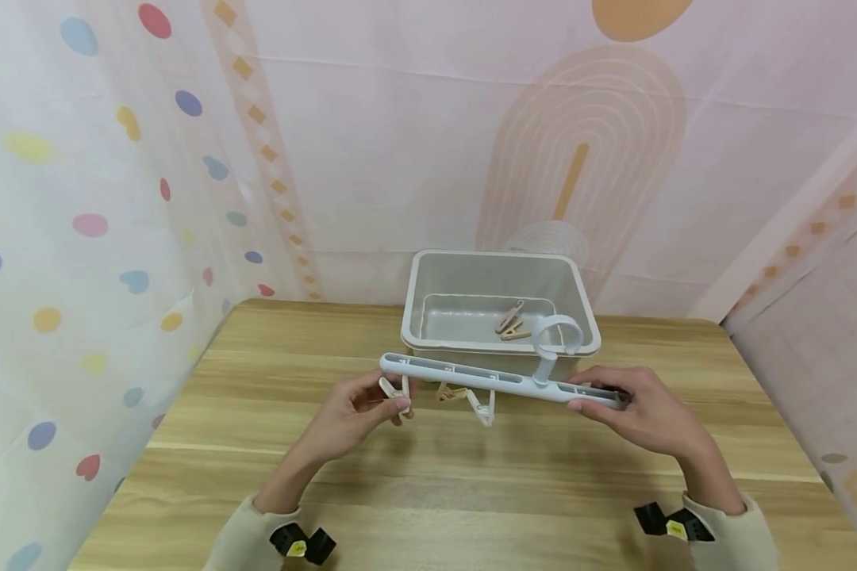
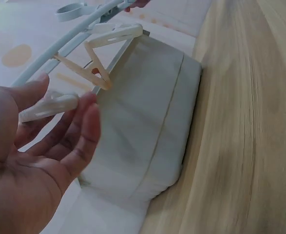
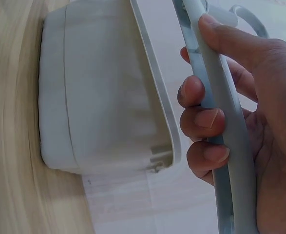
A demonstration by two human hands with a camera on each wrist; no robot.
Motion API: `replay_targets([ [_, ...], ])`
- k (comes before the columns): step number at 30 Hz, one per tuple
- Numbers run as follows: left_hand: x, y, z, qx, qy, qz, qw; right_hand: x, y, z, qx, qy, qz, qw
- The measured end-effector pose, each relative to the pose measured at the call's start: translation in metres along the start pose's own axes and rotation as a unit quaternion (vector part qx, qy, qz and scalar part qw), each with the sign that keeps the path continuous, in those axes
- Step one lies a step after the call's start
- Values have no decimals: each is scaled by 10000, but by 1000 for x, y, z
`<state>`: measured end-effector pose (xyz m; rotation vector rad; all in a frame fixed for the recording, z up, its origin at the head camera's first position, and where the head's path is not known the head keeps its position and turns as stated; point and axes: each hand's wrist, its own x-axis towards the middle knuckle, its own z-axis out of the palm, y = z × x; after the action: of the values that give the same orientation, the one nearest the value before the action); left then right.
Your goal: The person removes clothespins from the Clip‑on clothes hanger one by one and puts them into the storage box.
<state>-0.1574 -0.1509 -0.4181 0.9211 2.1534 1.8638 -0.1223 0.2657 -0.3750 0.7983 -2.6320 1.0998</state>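
Observation:
A pale blue-grey clip hanger (image 1: 464,376) with a round hook (image 1: 574,333) is held level above the table. My right hand (image 1: 646,408) grips its right end, with the fingers curled round the bar in the right wrist view. At the other end, my left hand (image 1: 353,416) pinches a white clothespin (image 2: 60,105) between thumb and fingers, just under the bar. Beside it a tan clothespin (image 1: 452,392) and a second white clothespin (image 1: 482,411) hang from the bar. Fingers partly hide the pinched clothespin.
Behind the hanger stands a grey-white plastic bin (image 1: 443,344) at the table's back. Inside it lie a pink clothespin (image 1: 507,319) and a tan clothespin (image 1: 516,334). The wooden table (image 1: 471,492) meets a patterned curtain (image 1: 371,159) at the back and left.

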Motion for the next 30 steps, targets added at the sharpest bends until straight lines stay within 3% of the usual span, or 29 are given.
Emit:
replay_targets([
  [5,1,4,4,96,141,-30,9998,-5,6,-3,230,35,2,9997],
  [13,3,11,6,422,255,65,9988,-14,11,-10,525,-62,511,9973],
  [23,6,19,6,796,438,473,9947,-15,11,-20,516,-216,732,9957],
  [30,7,20,7,1108,656,961,9870,-15,8,-21,630,-265,941,9932],
])
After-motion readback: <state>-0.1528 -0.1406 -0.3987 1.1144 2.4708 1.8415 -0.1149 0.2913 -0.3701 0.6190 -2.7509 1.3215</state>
